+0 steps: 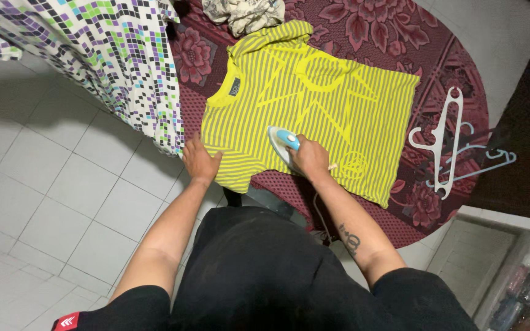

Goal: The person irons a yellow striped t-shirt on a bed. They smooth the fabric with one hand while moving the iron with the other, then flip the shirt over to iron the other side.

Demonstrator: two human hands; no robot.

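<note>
Right hand point(309, 156) clamped on the iron point(283, 142) handle, sole flat on the shirt point(314, 104). Iron looks rigid and weighty, best held by that handle. Left hand point(200, 160) apart, open, palm pinning the shirt's near sleeve edge. Shirt is soft and light, spread on the counter point(455, 67) just ahead of both hands.

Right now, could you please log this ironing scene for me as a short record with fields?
Surface: round table under a dark red floral cloth
Garment: yellow striped t-shirt lying flat, collar toward the patterned fabric
Left hand: left hand pressed flat on the shirt's near edge by the sleeve
Right hand: right hand gripping the handle of the blue and white iron, which rests on the shirt
Beside the shirt: white and pale blue hangers on the cloth
Other fabric: mosaic-print cloth; crumpled garment at the far edge
Floor: pale tiles
</note>
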